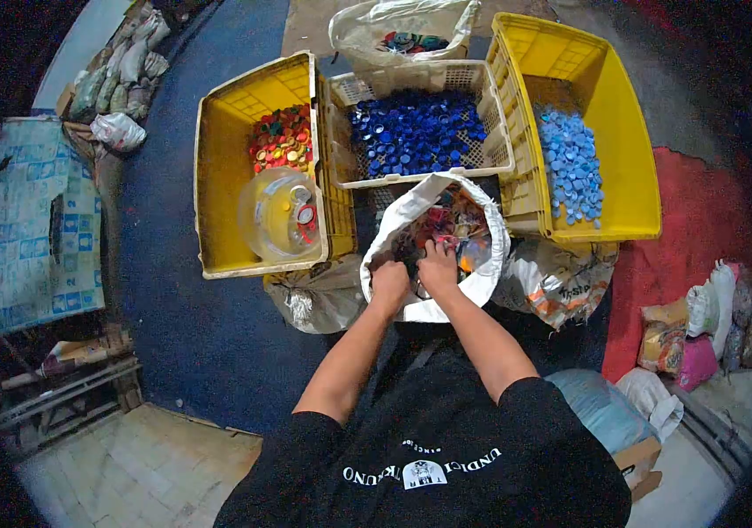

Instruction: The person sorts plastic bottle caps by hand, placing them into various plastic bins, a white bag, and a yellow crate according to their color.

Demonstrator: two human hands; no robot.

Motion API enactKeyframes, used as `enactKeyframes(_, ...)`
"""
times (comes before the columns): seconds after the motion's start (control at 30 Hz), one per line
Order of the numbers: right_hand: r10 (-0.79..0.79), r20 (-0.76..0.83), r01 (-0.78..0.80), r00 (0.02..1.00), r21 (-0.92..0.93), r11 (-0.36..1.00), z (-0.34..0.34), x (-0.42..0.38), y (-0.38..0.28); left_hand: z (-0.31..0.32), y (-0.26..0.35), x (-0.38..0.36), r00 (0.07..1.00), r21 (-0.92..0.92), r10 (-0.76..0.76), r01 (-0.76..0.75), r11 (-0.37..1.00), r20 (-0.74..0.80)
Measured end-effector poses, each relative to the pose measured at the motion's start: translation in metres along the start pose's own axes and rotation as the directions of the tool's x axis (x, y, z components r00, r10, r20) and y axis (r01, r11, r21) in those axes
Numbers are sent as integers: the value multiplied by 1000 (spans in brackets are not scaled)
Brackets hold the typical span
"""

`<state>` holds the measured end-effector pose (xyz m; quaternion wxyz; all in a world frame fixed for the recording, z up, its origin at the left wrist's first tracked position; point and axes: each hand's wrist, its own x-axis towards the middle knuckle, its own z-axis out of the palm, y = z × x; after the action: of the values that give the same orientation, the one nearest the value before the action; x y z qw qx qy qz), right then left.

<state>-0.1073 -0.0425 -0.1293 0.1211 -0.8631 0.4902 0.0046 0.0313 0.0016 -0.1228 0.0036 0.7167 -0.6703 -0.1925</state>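
Observation:
An open white woven sack (492, 295) stands right in front of me, its rim rolled outward. Inside lies a mixed, colourful heap of small pieces (460, 224), with red, dark and orange bits. My left hand (391, 286) is curled at the near left inside of the sack; what its fingers hold, if anything, is hidden. Beside it, my right hand (438, 267) reaches into the sack, fingers slightly apart and touching the heap. Beyond the sack, a white perforated crate (424, 178) holds dark blue bottle caps (416, 132).
On the left, a yellow crate (209, 194) contains red and gold caps (283, 141) and a clear round container (272, 216). A yellow crate (627, 167) with light blue caps (571, 167) stands right. Another white sack (345, 40) is behind. Stuffed bags (561, 277) sit below the crates.

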Motion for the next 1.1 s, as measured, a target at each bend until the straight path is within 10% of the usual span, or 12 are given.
enactKeyframes(0.23,92,-59,-68,994,330,942,-39,-9,8,0,2,-10,999,-3,-43,43,999,-27)
enactKeyframes(0.37,258,215,-283,942,921,266,-76,-14,43,10,-6,-14,1000,34,7,-7,999,5)
enactKeyframes(0.43,109,463,-401,879,845,-353,-104,-18,58,7,-3,-12,998,50,31,-33,998,47)
enactKeyframes(0.47,77,510,-430,857,790,-438,-120,-24,64,1,3,-13,997,89,7,-14,996,79)
enactKeyframes(0.63,123,434,-350,892,838,-418,-148,-47,79,-41,27,-8,998,-32,-35,36,999,56)
enactKeyframes(0.7,210,403,-286,891,856,-430,-167,-58,77,-56,31,-12,981,-298,-63,6,955,-184)
enactKeyframes(0.9,277,357,-126,892,785,-607,-168,-62,69,-112,46,-18,984,-581,-153,73,811,-90)
enactKeyframes(1.1,-83,449,-359,890,575,-735,-152,-61,42,-132,77,-33,983,-629,-56,-68,774,-175)
